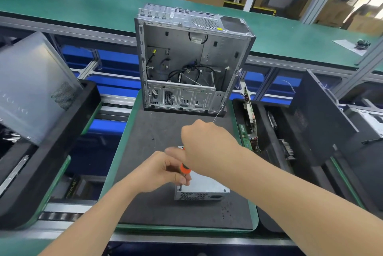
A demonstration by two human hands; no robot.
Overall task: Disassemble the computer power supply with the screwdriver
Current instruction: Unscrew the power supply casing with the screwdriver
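Observation:
A small silver power supply (204, 188) lies on the dark mat (157, 131), its vented side facing me. An orange-handled screwdriver (185, 169) stands nearly upright over its near left corner, tip down on the top face. My right hand (204, 146) grips the handle from above and hides most of it. My left hand (161, 171) pinches the shaft low down, just above the casing.
An open, emptied computer case (186, 59) stands upright at the mat's far end. Black bins (62, 135) with panels and circuit boards (249, 119) flank the mat. A loose screw (153, 139) and several small screws (227, 211) lie on the mat.

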